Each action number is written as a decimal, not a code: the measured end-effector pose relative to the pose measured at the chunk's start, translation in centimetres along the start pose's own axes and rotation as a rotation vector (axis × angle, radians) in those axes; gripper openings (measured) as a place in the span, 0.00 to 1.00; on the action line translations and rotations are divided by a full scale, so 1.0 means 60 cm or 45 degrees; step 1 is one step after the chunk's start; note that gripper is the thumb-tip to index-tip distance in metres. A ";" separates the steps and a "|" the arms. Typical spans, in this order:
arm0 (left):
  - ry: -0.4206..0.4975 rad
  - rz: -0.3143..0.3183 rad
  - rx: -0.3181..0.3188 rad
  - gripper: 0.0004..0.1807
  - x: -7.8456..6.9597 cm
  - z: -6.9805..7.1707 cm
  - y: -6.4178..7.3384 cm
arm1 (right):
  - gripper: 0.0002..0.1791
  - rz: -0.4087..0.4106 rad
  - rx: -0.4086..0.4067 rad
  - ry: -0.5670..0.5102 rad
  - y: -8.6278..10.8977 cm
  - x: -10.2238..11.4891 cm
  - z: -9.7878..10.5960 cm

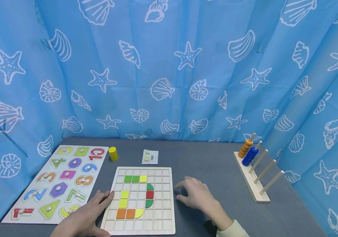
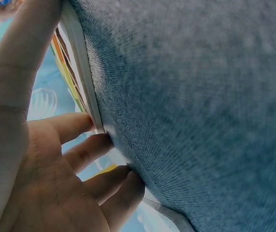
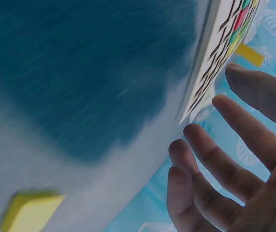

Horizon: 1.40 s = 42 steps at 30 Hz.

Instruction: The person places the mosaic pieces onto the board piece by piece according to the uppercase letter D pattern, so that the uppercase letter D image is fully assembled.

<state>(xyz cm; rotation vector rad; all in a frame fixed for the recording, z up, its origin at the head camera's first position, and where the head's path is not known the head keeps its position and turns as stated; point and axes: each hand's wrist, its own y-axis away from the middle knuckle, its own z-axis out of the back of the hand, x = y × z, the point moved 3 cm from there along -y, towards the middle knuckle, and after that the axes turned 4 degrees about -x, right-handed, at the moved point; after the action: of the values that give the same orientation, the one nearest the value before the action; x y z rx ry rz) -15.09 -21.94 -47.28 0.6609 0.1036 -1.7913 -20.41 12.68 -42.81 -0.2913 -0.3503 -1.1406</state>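
Note:
A square wooden grid board (image 1: 157, 225) lies on the table with coloured tiles in some of its cells. They include green, yellow and orange squares, a red square (image 1: 149, 195) and rounded pieces in green and yellow. My left hand (image 1: 87, 212) rests at the board's left side, fingers against its edge and thumb by the near left corner. In the left wrist view, those fingers (image 2: 87, 150) are spread loosely along the edge. Just right of the board, my right hand (image 1: 197, 194) holds nothing, its fingers relaxed and slightly bent toward the edge.
A number and shape puzzle board (image 1: 45, 177) lies at the left. Behind the grid stand a yellow cylinder (image 1: 113, 154) and a small pattern card (image 1: 150, 157). A wooden peg rack (image 1: 256, 187) with orange and blue beads is at right. The right wrist view shows a yellow piece (image 3: 34, 212).

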 end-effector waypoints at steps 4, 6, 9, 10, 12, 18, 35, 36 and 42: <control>0.005 0.003 0.004 0.70 0.000 -0.001 0.000 | 0.15 -0.098 0.008 0.009 0.018 -0.032 0.012; 0.016 0.010 0.011 0.70 0.000 -0.002 0.000 | 0.16 -0.158 0.028 0.028 0.025 -0.047 0.017; 0.019 0.020 0.014 0.70 -0.001 -0.002 -0.001 | 0.16 -0.237 0.067 0.047 0.036 -0.070 0.024; 0.011 0.019 0.010 0.70 -0.001 -0.002 -0.001 | 0.16 -0.263 0.085 0.047 0.039 -0.077 0.027; 0.000 0.019 0.003 0.70 -0.001 -0.001 -0.001 | 0.17 -0.301 0.118 0.039 0.045 -0.090 0.030; -0.005 0.008 0.000 0.70 0.000 -0.001 -0.001 | 0.19 -0.377 0.201 0.037 0.056 -0.122 0.030; 0.029 0.042 0.017 0.70 0.002 -0.005 -0.003 | 0.15 -0.450 0.221 -0.041 0.061 -0.137 0.030; 0.030 0.039 0.017 0.70 0.003 -0.005 -0.003 | 0.15 -0.451 0.218 -0.037 0.060 -0.136 0.030; 0.032 0.030 0.009 0.71 0.003 -0.004 -0.003 | 0.16 -0.453 0.222 -0.050 0.058 -0.135 0.027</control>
<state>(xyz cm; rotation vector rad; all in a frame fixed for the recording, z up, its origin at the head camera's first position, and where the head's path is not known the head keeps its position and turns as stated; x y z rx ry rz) -15.19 -21.96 -47.64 0.6875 0.1064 -1.7620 -20.43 21.37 -44.88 -0.0986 -0.5483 -1.4439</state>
